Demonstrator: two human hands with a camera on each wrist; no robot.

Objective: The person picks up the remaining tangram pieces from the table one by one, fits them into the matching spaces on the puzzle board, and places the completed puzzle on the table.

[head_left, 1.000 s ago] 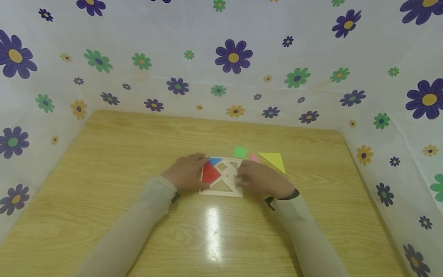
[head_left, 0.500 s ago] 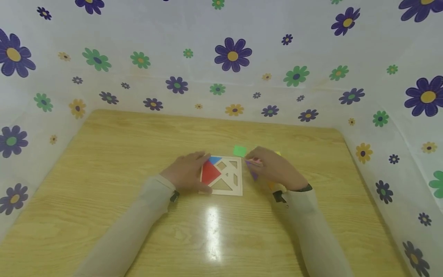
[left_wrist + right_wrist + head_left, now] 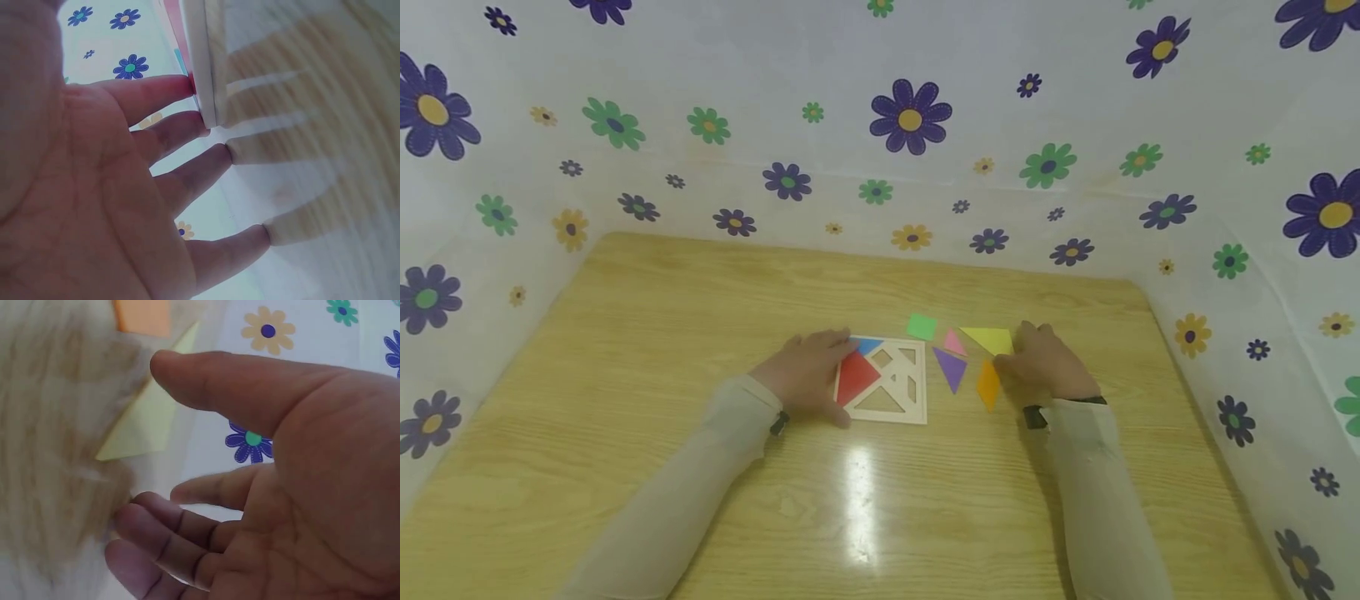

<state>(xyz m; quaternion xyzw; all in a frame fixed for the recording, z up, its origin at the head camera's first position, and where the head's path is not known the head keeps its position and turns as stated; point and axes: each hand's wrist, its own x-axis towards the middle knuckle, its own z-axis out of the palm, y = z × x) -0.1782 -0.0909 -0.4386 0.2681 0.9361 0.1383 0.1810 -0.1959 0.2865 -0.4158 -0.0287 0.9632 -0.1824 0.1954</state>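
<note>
Wood-grain table (image 3: 955, 517), glossy, w/ glare streak (image 3: 861, 508) on body side of both hands. White flowered sheeting (image 3: 820, 75) past far edge & along both sides. Hands well apart. Left hand (image 3: 805, 371) spread, fingers nearly straight, touching L side of pale frame (image 3: 919, 417). Inside frame, just R of left hand: red piece (image 3: 856, 379), blue triangle (image 3: 869, 344). Right hand (image 3: 1047, 362) w/ thumb & fingers parted, at R end of yellow triangle (image 3: 988, 337) (thumb tip overlapping it in wrist view; contact, can't tell). Btwn frame & right hand, flat: pink triangle (image 3: 955, 342), purple triangle (image 3: 951, 367), orange piece (image 3: 988, 385). Green piece (image 3: 922, 326) just beyond frame's far R corner. R edge nearer right hand than L edge to left hand. Most room: L of left hand & body side of both.
</note>
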